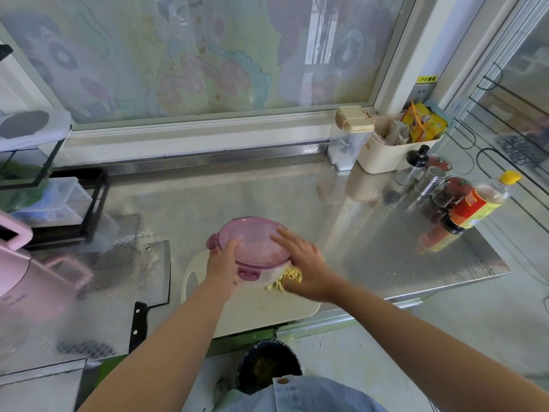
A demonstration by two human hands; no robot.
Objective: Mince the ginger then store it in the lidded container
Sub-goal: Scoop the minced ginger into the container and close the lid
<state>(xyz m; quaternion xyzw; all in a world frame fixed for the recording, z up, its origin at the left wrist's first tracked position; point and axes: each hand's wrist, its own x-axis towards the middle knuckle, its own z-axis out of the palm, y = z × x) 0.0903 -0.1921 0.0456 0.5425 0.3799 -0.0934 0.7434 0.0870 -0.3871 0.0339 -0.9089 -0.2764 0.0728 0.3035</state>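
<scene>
Left hand (222,263) is gripping the pink lidded container (252,242) at its near-left rim. We are noting the right hand (303,260) resting straight-fingered on the lid. Ginger (286,279) is showing at the container's near edge, over the cutting board (267,310). We are finding the bottle label (472,208) unreadable.

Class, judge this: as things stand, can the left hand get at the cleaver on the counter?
Probably, once freed: the left hand grips the pink container, but the cleaver lies uncovered just to its left, handle toward the person.
</scene>
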